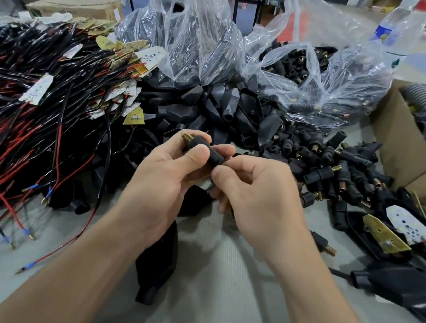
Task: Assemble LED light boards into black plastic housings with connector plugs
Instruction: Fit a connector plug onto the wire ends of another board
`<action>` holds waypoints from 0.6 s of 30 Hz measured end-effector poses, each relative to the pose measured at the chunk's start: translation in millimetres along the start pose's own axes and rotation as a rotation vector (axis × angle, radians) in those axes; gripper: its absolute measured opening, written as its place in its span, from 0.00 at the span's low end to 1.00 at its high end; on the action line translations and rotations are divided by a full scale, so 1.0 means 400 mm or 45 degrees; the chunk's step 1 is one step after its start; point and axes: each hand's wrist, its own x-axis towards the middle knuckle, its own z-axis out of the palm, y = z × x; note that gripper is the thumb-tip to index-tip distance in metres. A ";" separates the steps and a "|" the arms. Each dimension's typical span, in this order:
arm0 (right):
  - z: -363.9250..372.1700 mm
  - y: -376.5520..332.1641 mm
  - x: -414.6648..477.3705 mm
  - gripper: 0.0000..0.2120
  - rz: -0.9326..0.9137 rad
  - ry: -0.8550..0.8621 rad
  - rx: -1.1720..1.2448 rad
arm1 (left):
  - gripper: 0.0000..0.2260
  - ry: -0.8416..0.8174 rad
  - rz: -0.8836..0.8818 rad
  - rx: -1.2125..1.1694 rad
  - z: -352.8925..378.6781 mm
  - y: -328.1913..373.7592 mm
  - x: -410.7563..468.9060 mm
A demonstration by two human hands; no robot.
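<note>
A heap of red and black wires [47, 126] with light boards lies far left. The left hand [165, 183] clamps thumb and fingers on a black plug [216, 157], held above the bench [211, 286]. The plug's long axis runs lower right to upper left, with its brass tip [185, 135] pointing up-left, away from the right hand [262, 196]. That hand's curled fingers pinch the plug's rear end, so it is the nearer hand for feeding from behind. Loose plugs [331, 173] lie to the right.

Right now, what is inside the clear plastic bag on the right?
Black connector plugs with brass tips lie in the clear crumpled plastic bag. Its folds and glare hide those lying deeper.
</note>
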 end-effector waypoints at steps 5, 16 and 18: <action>-0.011 -0.002 -0.008 0.08 -0.076 0.057 -0.173 | 0.09 0.045 0.033 0.002 -0.008 0.003 0.005; -0.033 0.006 -0.001 0.06 -0.055 0.026 -0.228 | 0.09 0.036 0.035 0.019 -0.008 0.006 0.003; -0.025 0.006 0.003 0.08 -0.089 0.037 -0.210 | 0.09 0.004 0.008 0.021 -0.005 0.003 0.002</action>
